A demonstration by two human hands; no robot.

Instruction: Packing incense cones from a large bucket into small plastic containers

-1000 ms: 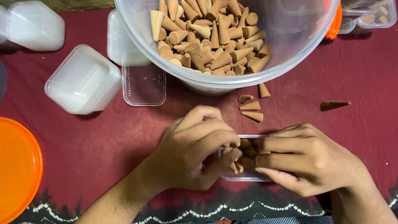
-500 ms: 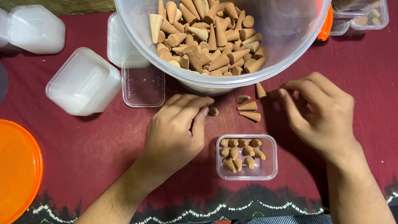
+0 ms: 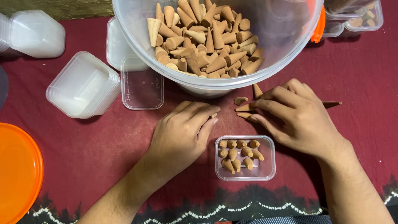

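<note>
1. Nearest the person, a small clear box (image 3: 245, 158) sits on the red cloth (image 3: 365, 83). It holds about ten brown cones, standing and leaning in two rough rows. Roughly its near third is bare, so the filling looks partly done.
2. The left hand (image 3: 182, 132) lies palm-down just left of the box, fingers curled together. A cone (image 3: 214, 115) peeks out at the fingertips; whether it is pinched cannot be told.
3. The right hand (image 3: 296, 118) rests beyond the box's right corner. Its fingertips press on loose cones (image 3: 244, 108) lying on the cloth, and it grips nothing clearly.
4. A few more cones lie around that hand, one dark cone (image 3: 331, 103) pointing right, all not yet boxed.
5. Farther out, the big tub (image 3: 215, 41) holds a large heap of cones, so much stock remains.
6. To the left, an empty box (image 3: 142, 88) and stacked lids (image 3: 83, 85) wait. An orange lid (image 3: 18, 170) shows at the left edge.
7. At far right, filled boxes (image 3: 356, 16) appear finished.
</note>
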